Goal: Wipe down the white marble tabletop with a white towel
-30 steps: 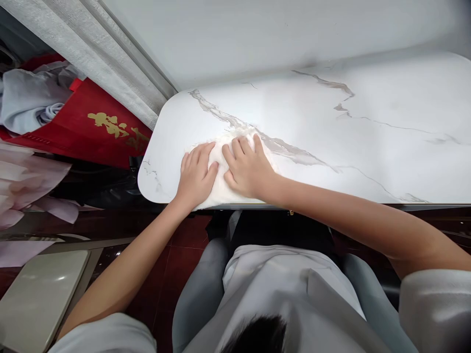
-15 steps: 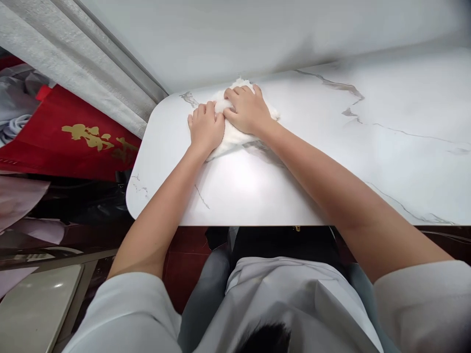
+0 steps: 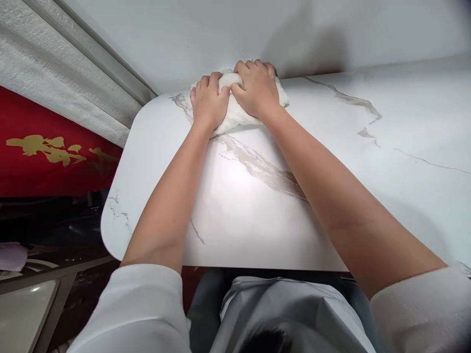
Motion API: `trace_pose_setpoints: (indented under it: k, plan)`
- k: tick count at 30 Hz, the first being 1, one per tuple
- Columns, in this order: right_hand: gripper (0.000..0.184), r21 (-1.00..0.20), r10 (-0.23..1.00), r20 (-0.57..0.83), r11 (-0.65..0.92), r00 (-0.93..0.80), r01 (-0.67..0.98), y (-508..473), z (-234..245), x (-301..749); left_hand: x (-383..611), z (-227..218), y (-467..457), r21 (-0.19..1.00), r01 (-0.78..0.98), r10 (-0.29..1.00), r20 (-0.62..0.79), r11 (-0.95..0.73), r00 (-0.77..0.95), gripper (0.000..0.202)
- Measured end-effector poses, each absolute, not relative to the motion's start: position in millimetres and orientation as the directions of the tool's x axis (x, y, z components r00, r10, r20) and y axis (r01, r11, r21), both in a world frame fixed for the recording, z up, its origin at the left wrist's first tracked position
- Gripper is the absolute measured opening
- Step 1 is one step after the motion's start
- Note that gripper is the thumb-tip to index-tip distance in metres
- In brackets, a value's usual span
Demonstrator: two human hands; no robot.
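A bunched white cloth (image 3: 241, 113) with a fluffy surface lies at the far edge of the white tabletop (image 3: 228, 215), close against the wall. My left hand (image 3: 209, 100) presses on its left part, fingers curled over the cloth. On its right part rests my right hand (image 3: 257, 88), with the fingers bent round the far side. The thumbs almost meet, and a roll of cloth bulges up between the hands. The fingertips at the back are partly hidden.
A pale wall (image 3: 176, 39) rises behind the table. To the left hang a grey-white curtain (image 3: 84, 73) and a red bag (image 3: 29, 171) with gold lettering. The tabletop has a rounded left end and grey-brown marbling.
Both hands have pushed the cloth away from me, up to the wall. A broad grey-brown vein in the tabletop is now uncovered. The view has shifted too.
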State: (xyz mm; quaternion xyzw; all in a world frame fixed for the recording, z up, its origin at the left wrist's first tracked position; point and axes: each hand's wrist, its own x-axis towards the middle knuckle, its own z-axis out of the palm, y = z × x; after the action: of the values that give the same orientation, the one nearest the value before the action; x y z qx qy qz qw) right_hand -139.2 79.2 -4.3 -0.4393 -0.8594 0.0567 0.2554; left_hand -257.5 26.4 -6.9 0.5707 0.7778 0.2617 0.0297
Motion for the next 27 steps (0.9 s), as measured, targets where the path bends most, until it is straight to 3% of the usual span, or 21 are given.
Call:
trace_pose_setpoints:
  k: [6, 21, 27]
  plan:
    - [0.026, -0.248, 0.787, 0.386, 0.592, -0.482, 0.767, 76.7, -0.3, -137.2, -254.0, -1.0, 27.6, 0.435, 0.873, 0.909, 0.231, 0.222, -0.347, 0.038]
    - [0.036, -0.282, 0.772, 0.342, 0.628, -0.536, 0.725, 31.8, -4.7, -105.9, -235.7, -9.7, -15.6, 0.477, 0.864, 0.916, 0.251, 0.164, -0.312, 0.048]
    - [0.043, -0.229, 0.767, 0.317, 0.633, -0.558, 0.74, -14.2, -6.0, -75.5, -208.1, -8.7, -62.3, 0.442, 0.888, 0.936, 0.241, 0.131, -0.258, 0.049]
